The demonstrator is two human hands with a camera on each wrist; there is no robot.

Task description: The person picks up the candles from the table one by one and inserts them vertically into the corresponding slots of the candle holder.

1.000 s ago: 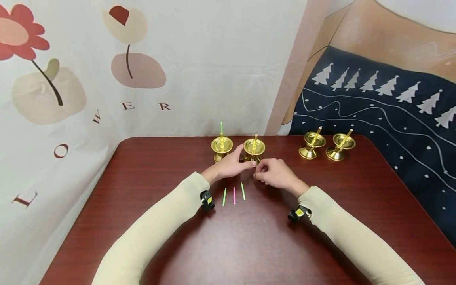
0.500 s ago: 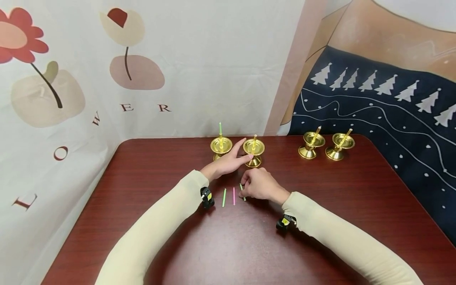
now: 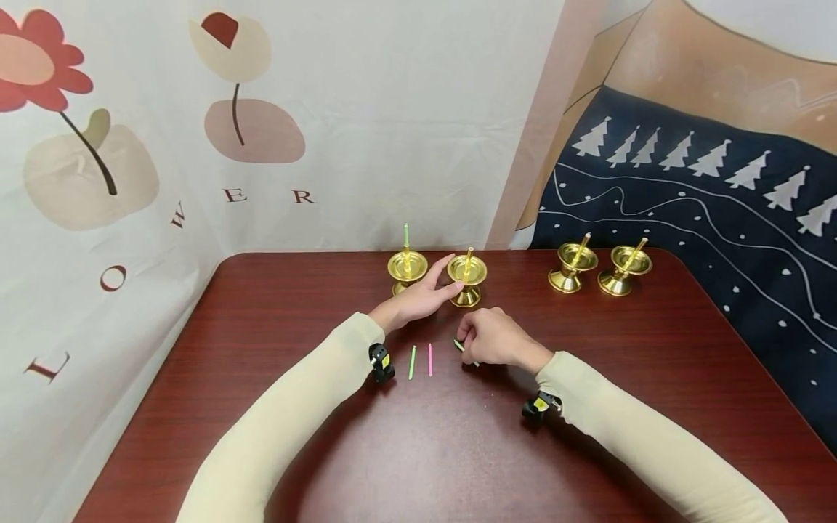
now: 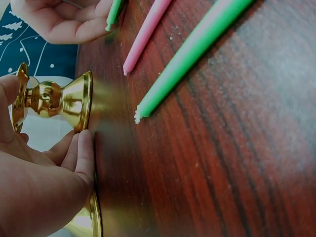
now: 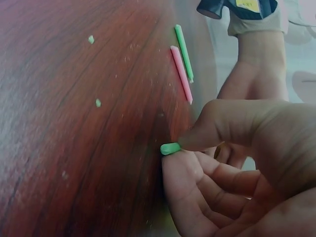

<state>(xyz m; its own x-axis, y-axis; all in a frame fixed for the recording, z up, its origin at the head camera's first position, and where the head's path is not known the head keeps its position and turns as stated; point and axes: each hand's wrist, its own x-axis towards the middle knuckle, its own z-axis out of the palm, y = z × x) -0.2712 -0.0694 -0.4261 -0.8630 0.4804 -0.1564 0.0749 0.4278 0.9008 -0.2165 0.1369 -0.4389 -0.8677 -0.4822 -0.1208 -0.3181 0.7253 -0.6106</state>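
Note:
My right hand [image 3: 495, 336] pinches a thin green candle [image 5: 170, 148] between thumb and fingers, low over the table; most of its length is hidden in the right wrist view. My left hand [image 3: 421, 299] reaches to a brass candle holder [image 3: 467, 272], fairly straight fingers beside it, thumb across its front; in the left wrist view, fingertips meet its base. A thin gold stem rises from this holder's dish. Left of it, a second brass holder [image 3: 407, 266] bears an upright green candle [image 3: 406, 235]. A pink candle [image 3: 430, 360] and another green candle [image 3: 412, 362] lie between the hands.
Two more brass holders, one [image 3: 572, 266] and another [image 3: 624, 269], stand near the back right edge with slightly leaning gold stems. Small pale crumbs [image 5: 98, 102] dot the dark red wooden table [image 3: 418, 450]. A printed cloth [image 3: 392, 131] hangs right behind it.
My right hand came down from the holder to the rightmost lying green candle, took it, and drew it rightward, turning it. My left thumb moved up the holder's front from its base.

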